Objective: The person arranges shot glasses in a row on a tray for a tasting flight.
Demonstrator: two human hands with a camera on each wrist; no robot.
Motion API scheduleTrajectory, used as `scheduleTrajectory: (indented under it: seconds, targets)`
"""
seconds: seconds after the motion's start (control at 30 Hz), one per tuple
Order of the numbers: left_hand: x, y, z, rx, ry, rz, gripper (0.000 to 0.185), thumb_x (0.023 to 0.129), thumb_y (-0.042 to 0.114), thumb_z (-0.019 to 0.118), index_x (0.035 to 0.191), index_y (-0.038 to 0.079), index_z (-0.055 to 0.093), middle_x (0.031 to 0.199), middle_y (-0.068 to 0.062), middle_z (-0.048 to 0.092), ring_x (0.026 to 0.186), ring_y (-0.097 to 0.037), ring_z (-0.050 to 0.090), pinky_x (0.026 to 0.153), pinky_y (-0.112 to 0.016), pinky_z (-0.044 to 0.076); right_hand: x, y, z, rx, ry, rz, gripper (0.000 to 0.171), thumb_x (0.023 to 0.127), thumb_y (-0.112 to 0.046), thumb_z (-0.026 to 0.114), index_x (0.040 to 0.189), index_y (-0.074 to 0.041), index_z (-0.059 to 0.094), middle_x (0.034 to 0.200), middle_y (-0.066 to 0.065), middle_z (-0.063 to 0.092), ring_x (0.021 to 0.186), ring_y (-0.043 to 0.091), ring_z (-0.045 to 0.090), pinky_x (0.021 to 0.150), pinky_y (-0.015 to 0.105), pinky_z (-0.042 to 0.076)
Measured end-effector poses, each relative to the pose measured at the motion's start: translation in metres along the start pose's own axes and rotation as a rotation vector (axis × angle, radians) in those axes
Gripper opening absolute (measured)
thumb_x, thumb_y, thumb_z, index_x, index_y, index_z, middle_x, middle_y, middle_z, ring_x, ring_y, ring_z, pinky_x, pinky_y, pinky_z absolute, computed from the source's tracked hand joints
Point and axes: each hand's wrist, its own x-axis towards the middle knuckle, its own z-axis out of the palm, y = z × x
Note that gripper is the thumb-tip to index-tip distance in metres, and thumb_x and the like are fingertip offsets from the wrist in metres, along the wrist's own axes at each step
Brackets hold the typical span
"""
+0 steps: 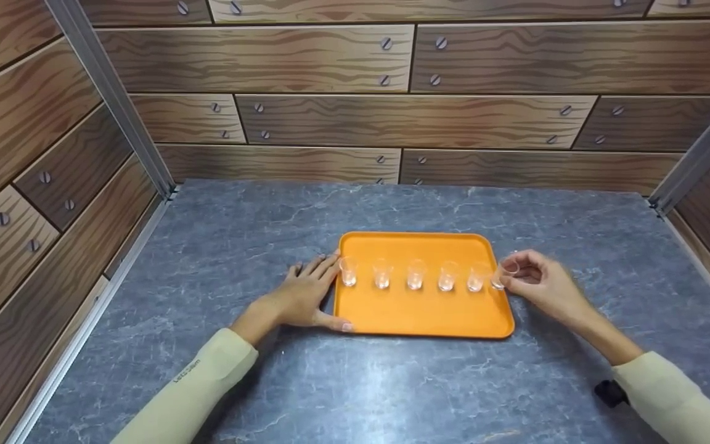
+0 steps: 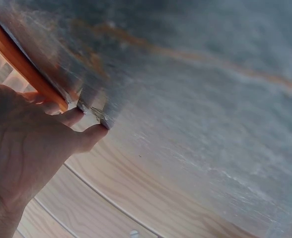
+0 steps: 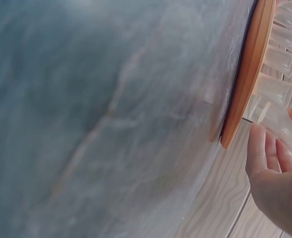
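An orange tray (image 1: 416, 317) lies on the table, with several small clear shot glasses standing across it in a row. At the row's left end, a shot glass (image 1: 348, 272) stands close to the rim. My left hand (image 1: 302, 299) spreads along the tray's left side, its thumb at the near left corner; the left wrist view also shows its fingers (image 2: 89, 139) beside the rim. Over the tray's right rim, my right hand (image 1: 543, 285) holds another shot glass (image 1: 505, 274) between thumb and fingers, slightly tilted. That glass (image 3: 275, 121) appears at the fingertips in the right wrist view.
The table (image 1: 232, 246) has a grey-blue marbled top. Wood-patterned walls (image 1: 324, 117) stand behind it and at both sides, with metal posts at the corners. A small black object (image 1: 611, 393) lies beside my right sleeve.
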Motion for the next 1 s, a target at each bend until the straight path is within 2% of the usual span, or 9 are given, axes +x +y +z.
scheduleTrajectory:
  seconds: [0.17, 0.47, 0.63, 0.8, 1.0]
  targets:
    - [0.0003, -0.0003, 0.0004, 0.003, 0.000, 0.004, 0.132, 0.072, 0.095, 0.054, 0.167, 0.015, 0.009, 0.174, -0.007, 0.005, 0.157, -0.038, 0.015, 0.117, -0.071, 0.019, 0.0006, -0.0008, 0.0033, -0.026, -0.026, -0.002, 0.032, 0.092, -0.009, 0.078, 0.117, 0.005, 0.065, 0.112, 0.020, 0.070, 0.093, 0.008, 0.070, 0.080, 0.019, 0.057]
    - [-0.0003, 0.0005, 0.0001, 0.008, -0.006, 0.003, 0.133, 0.072, 0.095, 0.054, 0.167, 0.015, 0.009, 0.174, -0.006, 0.004, 0.157, -0.038, 0.014, 0.118, -0.070, 0.018, 0.0013, 0.0012, 0.0050, -0.084, -0.045, 0.014, 0.033, 0.092, -0.012, 0.079, 0.117, 0.003, 0.066, 0.111, 0.018, 0.070, 0.095, 0.011, 0.069, 0.081, 0.018, 0.056]
    - [-0.0003, 0.0011, -0.0006, 0.010, -0.008, -0.001, 0.133, 0.072, 0.095, 0.054, 0.167, 0.014, 0.008, 0.174, -0.006, 0.003, 0.157, -0.038, 0.014, 0.117, -0.071, 0.018, 0.0017, 0.0026, 0.0043, -0.138, -0.052, 0.031, 0.033, 0.091, -0.014, 0.080, 0.118, 0.001, 0.067, 0.109, 0.016, 0.071, 0.092, 0.015, 0.069, 0.078, 0.019, 0.056]
    - [0.0001, 0.0010, -0.0003, 0.008, -0.007, -0.003, 0.133, 0.072, 0.095, 0.054, 0.167, 0.014, 0.008, 0.174, -0.005, 0.003, 0.157, -0.038, 0.013, 0.117, -0.071, 0.018, 0.0020, 0.0008, 0.0040, -0.207, -0.051, 0.055, 0.033, 0.090, -0.019, 0.081, 0.116, -0.003, 0.068, 0.104, 0.011, 0.071, 0.085, 0.012, 0.066, 0.073, 0.020, 0.055]
    - [-0.0002, 0.0009, 0.0000, 0.020, -0.001, 0.001, 0.133, 0.073, 0.095, 0.054, 0.167, 0.013, 0.009, 0.174, -0.006, 0.004, 0.157, -0.038, 0.014, 0.117, -0.071, 0.019, 0.0031, -0.0019, 0.0063, -0.190, -0.059, 0.049, 0.033, 0.090, -0.019, 0.081, 0.114, -0.002, 0.068, 0.103, 0.012, 0.071, 0.083, 0.010, 0.065, 0.071, 0.020, 0.054]
